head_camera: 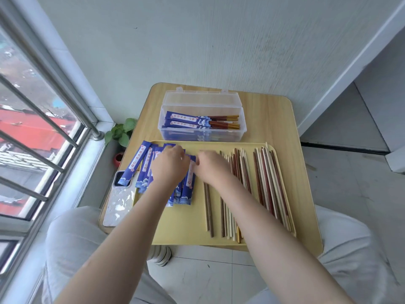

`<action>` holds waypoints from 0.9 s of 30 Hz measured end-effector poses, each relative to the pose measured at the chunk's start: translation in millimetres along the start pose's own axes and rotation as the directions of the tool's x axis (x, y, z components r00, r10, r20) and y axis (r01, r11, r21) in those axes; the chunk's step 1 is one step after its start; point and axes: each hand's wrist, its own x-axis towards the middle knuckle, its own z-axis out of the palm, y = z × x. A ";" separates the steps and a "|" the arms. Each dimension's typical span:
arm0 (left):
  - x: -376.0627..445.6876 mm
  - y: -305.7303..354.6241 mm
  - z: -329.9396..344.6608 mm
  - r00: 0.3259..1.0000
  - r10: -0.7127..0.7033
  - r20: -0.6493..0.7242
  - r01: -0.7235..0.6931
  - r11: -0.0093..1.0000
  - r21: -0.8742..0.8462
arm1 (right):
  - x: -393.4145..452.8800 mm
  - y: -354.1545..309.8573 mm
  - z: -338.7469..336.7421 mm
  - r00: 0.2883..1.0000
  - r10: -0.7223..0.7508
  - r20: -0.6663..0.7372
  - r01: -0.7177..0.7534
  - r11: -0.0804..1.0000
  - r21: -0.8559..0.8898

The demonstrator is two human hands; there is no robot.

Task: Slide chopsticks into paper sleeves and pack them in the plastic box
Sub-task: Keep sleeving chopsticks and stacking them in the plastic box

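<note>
The blue paper sleeves [134, 164] carry printed characters too blurred to read.

Sleeves [134, 166] were blue with white wave print; chopsticks [266, 183] dark red, brown, cream; tray [182, 229] pale yellow; box [175, 106] clear; desk [282, 128] light wood grain.

both arms reach forward, left hand [169, 166] and right hand [211, 165] palms down, fingers seemingly curled
</note>
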 end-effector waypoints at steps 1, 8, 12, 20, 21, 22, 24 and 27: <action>-6.6 -3.7 3.2 0.998 -0.038 0.040 0.038 0.999 0.013 | -6.0 -3.7 7.4 0.997 0.015 0.071 -0.014 1.000 -0.010; -28.9 -17.2 13.9 0.989 -0.035 0.144 0.048 0.995 -0.090 | -32.1 -16.6 33.3 0.980 0.104 0.169 -0.094 0.994 -0.063; -34.1 -22.9 16.8 0.989 -0.012 0.146 0.034 0.988 -0.152 | -37.7 -18.2 37.5 0.975 0.154 0.160 -0.146 0.988 -0.058; -39.0 -23.7 15.5 0.989 0.018 0.143 0.007 0.985 -0.173 | -45.3 -11.1 32.4 0.977 0.180 0.117 -0.195 0.972 0.131; -39.2 -23.0 14.3 0.990 0.013 0.139 0.012 0.984 -0.177 | -47.7 -6.3 28.3 0.981 0.178 0.079 -0.190 0.963 0.190; -40.1 -21.2 12.9 0.993 0.010 0.122 0.012 0.985 -0.172 | -50.3 -0.4 23.6 0.984 0.174 0.041 -0.179 0.950 0.257; -43.1 -17.7 9.8 0.999 0.043 0.029 -0.039 0.990 -0.135 | -53.4 11.8 13.4 0.983 0.183 -0.034 -0.151 0.890 0.431; -49.8 -12.2 8.9 0.934 0.316 -0.168 -0.324 0.946 -0.018 | -57.3 27.0 -3.2 0.974 0.215 -0.069 -0.114 0.732 0.671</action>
